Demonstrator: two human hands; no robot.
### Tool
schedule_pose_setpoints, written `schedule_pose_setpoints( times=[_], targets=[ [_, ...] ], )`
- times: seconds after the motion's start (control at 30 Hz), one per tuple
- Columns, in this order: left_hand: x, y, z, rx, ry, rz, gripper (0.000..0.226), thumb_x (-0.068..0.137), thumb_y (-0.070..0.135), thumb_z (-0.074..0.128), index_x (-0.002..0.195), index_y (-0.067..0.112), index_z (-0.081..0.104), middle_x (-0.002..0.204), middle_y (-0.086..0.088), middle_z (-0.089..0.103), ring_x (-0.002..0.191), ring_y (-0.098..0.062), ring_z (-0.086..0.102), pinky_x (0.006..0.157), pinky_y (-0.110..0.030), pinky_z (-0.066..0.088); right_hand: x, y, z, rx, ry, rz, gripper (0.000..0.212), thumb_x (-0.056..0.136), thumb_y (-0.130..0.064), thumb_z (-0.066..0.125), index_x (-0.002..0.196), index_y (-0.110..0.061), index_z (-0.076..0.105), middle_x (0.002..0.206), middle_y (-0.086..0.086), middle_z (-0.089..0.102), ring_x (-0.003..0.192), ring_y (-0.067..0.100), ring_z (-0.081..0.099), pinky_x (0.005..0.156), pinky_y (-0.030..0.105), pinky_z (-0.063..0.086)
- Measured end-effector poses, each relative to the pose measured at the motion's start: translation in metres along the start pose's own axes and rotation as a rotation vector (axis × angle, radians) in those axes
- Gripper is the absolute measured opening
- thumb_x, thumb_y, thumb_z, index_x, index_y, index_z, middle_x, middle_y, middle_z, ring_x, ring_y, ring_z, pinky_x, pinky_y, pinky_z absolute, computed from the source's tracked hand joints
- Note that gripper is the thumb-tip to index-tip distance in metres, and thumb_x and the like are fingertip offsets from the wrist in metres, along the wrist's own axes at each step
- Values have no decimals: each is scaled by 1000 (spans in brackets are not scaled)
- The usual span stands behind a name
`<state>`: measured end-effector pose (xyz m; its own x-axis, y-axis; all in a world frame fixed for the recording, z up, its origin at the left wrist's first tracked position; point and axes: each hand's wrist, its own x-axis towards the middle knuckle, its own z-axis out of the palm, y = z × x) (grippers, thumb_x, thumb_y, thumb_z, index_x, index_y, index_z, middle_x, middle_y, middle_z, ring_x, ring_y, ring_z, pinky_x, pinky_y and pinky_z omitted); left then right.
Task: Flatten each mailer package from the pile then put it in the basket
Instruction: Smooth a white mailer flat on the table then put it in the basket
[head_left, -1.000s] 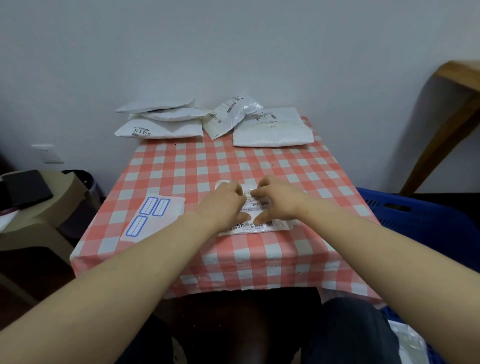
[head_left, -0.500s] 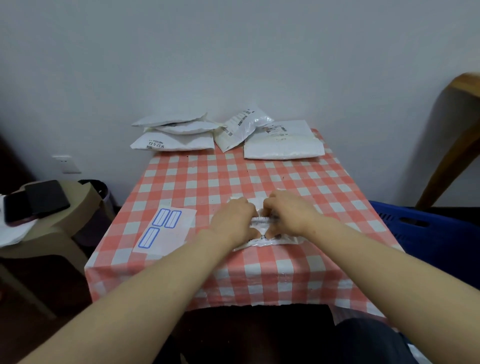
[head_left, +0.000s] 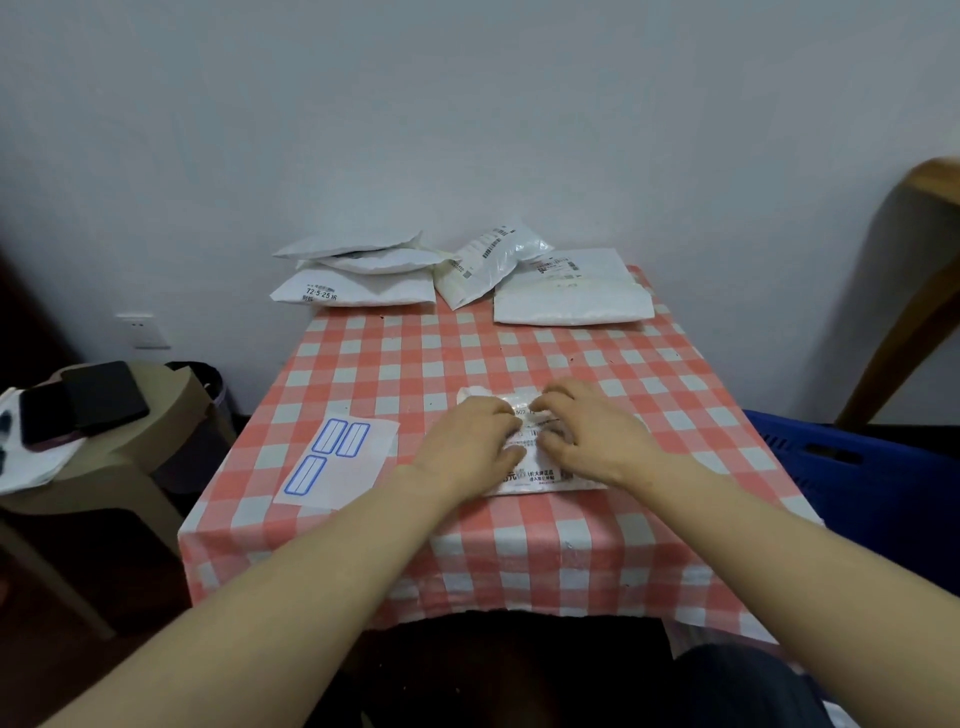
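Observation:
A small white mailer package (head_left: 535, 475) with printed text lies near the middle of the red-and-white checked table (head_left: 519, 358). My left hand (head_left: 467, 447) and my right hand (head_left: 592, 441) both rest on top of it, fingers curled and pressing down, hiding most of it. The pile of white mailer packages (head_left: 358, 278) sits along the far edge by the wall, with a tilted mailer (head_left: 488, 265) and a large flat mailer (head_left: 571, 296) to its right. The blue basket (head_left: 852, 473) stands to the right of the table, lower than its top.
A white sheet with blue label stickers (head_left: 337, 457) lies on the table's left. A beige stool (head_left: 119, 447) with dark phones stands at the left, a dark bin behind it. A wooden chair or table leg (head_left: 904, 312) rises at the right.
The view has shifted slightly. Both hands stay on the small mailer, with the fingers moved a little apart and toward its far edge.

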<state>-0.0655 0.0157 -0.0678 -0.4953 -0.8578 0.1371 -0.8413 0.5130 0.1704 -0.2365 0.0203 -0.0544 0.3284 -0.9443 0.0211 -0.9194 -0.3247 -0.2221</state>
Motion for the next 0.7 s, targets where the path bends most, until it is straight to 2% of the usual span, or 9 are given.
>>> schedule_pose_setpoints(
  times=[0.07, 0.13, 0.2, 0.23, 0.27, 0.33, 0.43, 0.57, 0.7],
  targets=[
    [2, -2, 3, 31, -180, 2, 40, 96, 37, 46, 123, 8, 52, 132, -5, 47, 124, -22, 39, 105, -35, 32, -1, -1, 5, -47, -101, 7, 42, 97, -34, 42, 134, -15, 46, 142, 2, 38, 131, 20, 34, 103, 36, 37],
    [3, 1, 3, 5, -313, -51, 45, 96, 37, 46, 128, 6, 45, 139, -8, 40, 130, -26, 35, 101, -34, 33, 0, -1, 12, -71, -173, 34, 46, 101, -34, 35, 141, -12, 37, 149, 5, 31, 137, 22, 27, 110, 37, 31],
    [5, 1, 2, -12, -207, -57, 29, 95, 33, 46, 110, 8, 50, 123, -9, 49, 121, -28, 43, 90, -32, 36, 2, 0, 15, -34, -119, 52, 49, 103, -33, 27, 148, -13, 27, 156, 3, 22, 143, 20, 18, 115, 35, 22],
    [6, 1, 1, -6, -119, -61, 28, 96, 30, 43, 111, 8, 51, 123, -9, 51, 121, -28, 43, 92, -33, 36, 4, 0, 14, -12, -81, 58, 51, 103, -34, 25, 150, -14, 22, 158, 2, 18, 145, 18, 13, 117, 35, 17],
    [8, 1, 1, -1, -47, -76, 35, 97, 28, 38, 124, 8, 49, 133, -10, 48, 128, -28, 38, 102, -34, 32, 7, 0, 14, 4, -52, 66, 53, 103, -35, 23, 151, -15, 17, 159, 1, 13, 146, 16, 8, 119, 35, 12],
    [13, 1, 2, 13, 5, -133, 49, 102, 27, 28, 147, 11, 28, 154, -8, 26, 143, -24, 18, 116, -35, 15, 14, -1, 14, 26, -25, 93, 54, 103, -35, 21, 152, -14, 10, 160, 1, 6, 147, 15, 0, 120, 33, 4],
    [20, 9, 10, 33, -73, -222, 54, 104, 33, 17, 152, 10, 9, 160, -6, 6, 147, -22, 2, 119, -38, 2, 25, -3, 20, 52, -32, 143, 54, 104, -33, 18, 152, -11, 6, 160, 4, 0, 147, 17, -3, 120, 32, 0],
    [21, 9, 27, -3, -141, -308, 56, 103, 36, 9, 152, 11, 0, 160, -5, -2, 147, -19, -4, 119, -40, -4, 34, -1, 37, 115, -77, 176, 53, 104, -32, 16, 152, -9, 7, 160, 7, 2, 148, 18, 0, 120, 36, 3],
    [20, 5, 33, -36, -171, -306, 56, 103, 36, 7, 151, 11, -2, 160, -5, -5, 147, -19, -6, 118, -36, -7, 33, 3, 49, 92, -66, 199, 53, 104, -33, 13, 152, -12, 6, 160, 3, 2, 147, 15, -1, 118, 35, -3]
  ],
)
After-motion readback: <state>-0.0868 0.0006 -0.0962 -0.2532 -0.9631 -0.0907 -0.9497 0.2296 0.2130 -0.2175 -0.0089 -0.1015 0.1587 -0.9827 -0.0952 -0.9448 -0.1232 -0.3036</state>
